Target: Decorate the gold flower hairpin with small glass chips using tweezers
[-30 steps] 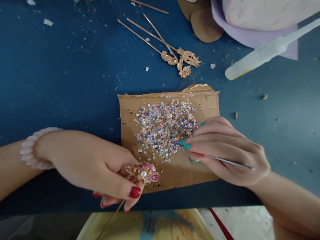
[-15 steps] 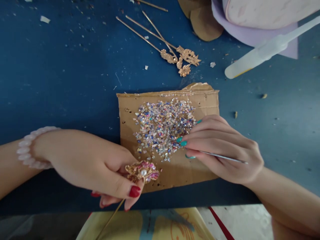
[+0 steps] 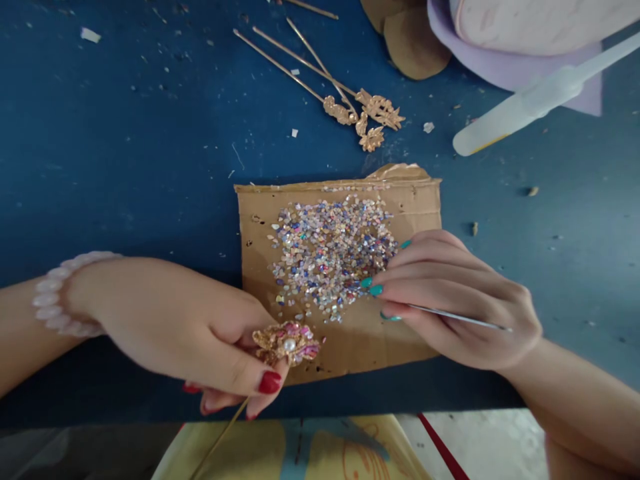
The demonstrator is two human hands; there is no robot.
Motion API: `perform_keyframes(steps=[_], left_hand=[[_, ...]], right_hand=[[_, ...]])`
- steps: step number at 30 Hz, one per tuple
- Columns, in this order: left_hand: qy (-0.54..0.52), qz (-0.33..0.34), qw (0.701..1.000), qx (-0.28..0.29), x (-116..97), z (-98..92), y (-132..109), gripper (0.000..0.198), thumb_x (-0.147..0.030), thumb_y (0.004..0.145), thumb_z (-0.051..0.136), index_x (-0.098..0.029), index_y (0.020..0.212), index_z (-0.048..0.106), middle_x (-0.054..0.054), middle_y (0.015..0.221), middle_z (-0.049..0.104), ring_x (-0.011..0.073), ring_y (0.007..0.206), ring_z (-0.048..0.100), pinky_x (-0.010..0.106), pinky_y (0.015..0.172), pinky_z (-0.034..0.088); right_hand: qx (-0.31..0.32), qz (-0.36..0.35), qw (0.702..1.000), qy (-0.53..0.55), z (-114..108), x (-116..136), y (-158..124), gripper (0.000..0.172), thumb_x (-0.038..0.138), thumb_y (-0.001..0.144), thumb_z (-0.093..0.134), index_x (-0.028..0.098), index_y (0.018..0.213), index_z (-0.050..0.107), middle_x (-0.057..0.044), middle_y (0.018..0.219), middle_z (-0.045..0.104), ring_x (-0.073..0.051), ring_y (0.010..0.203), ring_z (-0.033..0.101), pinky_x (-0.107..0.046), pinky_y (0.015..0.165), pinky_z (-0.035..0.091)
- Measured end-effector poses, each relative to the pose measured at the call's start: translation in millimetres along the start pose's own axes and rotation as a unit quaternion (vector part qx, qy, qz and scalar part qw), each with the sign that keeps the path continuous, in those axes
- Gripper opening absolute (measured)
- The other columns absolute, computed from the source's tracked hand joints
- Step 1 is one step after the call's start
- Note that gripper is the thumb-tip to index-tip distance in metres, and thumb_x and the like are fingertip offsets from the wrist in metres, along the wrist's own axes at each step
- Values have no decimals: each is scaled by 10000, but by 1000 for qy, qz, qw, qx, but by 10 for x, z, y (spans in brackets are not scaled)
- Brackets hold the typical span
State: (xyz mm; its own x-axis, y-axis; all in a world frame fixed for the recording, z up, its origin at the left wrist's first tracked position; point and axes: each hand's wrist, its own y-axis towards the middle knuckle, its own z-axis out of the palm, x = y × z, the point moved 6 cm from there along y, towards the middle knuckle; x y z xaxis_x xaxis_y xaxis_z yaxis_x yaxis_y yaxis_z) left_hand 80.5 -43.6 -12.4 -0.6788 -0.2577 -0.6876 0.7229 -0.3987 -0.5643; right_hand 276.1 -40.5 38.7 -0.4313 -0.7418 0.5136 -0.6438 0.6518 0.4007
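My left hand [image 3: 200, 333], with red nails and a beaded bracelet [image 3: 63, 293], is closed on a gold hairpin [image 3: 287, 347]. The hairpin's flower head carries pink chips and a white pearl, and its stem points down towards my lap. Over the right part of the cardboard sheet [image 3: 360, 350], my right hand [image 3: 455, 297] is closed around a thin metal tool [image 3: 457, 316]. The tool's working tip is hidden behind the teal-nailed fingers. Those fingers hover at the right edge of a spread of small iridescent chips [image 3: 330, 253], close to them; contact cannot be made out.
Several more gold hairpins [image 3: 380, 110] lie beyond the cardboard on the blue table [image 3: 125, 160]. A translucent plastic dropper [image 3: 525, 103] rests at the far right beside a pale pouch [image 3: 545, 23] on lilac material. Brown rounded pieces [image 3: 415, 43] sit at the back.
My right hand with the metal tool has shifted slightly to the right along the chips. My left hand and the hairpin stay almost where they were.
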Motion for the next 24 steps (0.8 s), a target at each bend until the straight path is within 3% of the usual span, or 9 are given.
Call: perform_keyframes(steps=[14,24], left_hand=[[-9,7,1000,-2,0,4,-6,302,-322,1017,436,-231,830,655,-34,698,572,113,545,466,185,517,383],[-2,12,1000,3,18,-6,-22,343,-361,1030,451,-239,876,733,-18,707,583,142,612,545,205,586,449]], right_hand=[[9,3,1000,21,-3,13,-25,27,135,962,643,135,937,652,-57,814,753,-179,793,697,-361,757,560],[6,-10,1000,14,-19,13,-16,93,142,989,587,143,922,651,-60,796,752,-178,780,695,-357,742,561]])
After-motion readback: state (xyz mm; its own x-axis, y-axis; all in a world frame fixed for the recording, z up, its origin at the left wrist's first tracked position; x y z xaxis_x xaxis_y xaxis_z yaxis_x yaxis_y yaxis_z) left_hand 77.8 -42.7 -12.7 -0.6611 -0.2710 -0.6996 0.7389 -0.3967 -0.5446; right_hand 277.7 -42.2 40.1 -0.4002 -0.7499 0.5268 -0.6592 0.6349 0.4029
